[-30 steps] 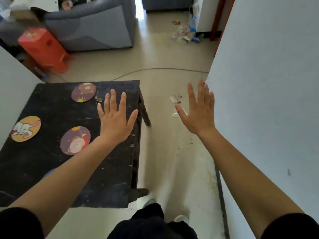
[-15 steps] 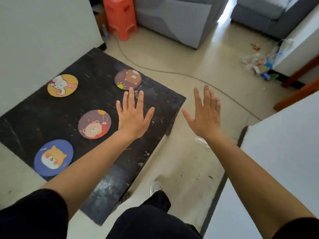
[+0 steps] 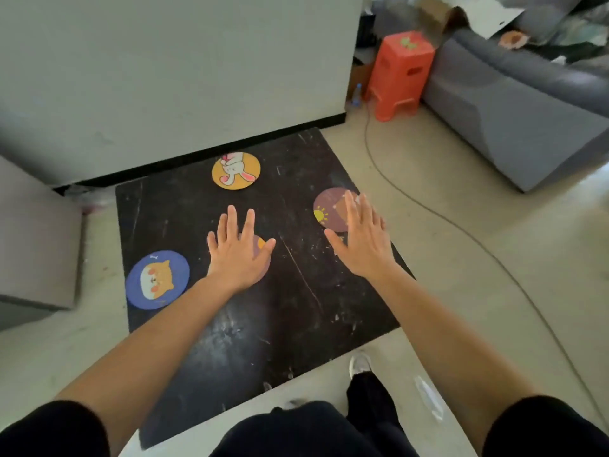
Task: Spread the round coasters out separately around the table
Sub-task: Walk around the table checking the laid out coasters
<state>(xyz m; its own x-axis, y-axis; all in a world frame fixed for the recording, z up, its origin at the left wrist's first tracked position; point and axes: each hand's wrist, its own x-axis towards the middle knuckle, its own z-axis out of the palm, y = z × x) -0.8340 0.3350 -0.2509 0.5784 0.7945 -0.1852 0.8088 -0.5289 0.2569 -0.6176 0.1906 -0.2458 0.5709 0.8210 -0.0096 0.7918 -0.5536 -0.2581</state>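
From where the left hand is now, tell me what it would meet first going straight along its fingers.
The left hand points toward the far table edge. The yellow rabbit coaster lies first in that line, with bare black table between; the hand's height is unclear.

We find no legible text, brand or number. The coasters (image 3: 236, 170) carry cartoon animals only; the red stool's (image 3: 399, 70) green top mark is possibly a sticker.

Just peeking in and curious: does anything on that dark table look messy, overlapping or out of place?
Nothing stands out. The yellow rabbit coaster, blue dog coaster and purple sun coaster lie flat and apart on the scuffed black table. A fourth coaster is mostly hidden under the open left hand; the right hand overlaps the purple one.
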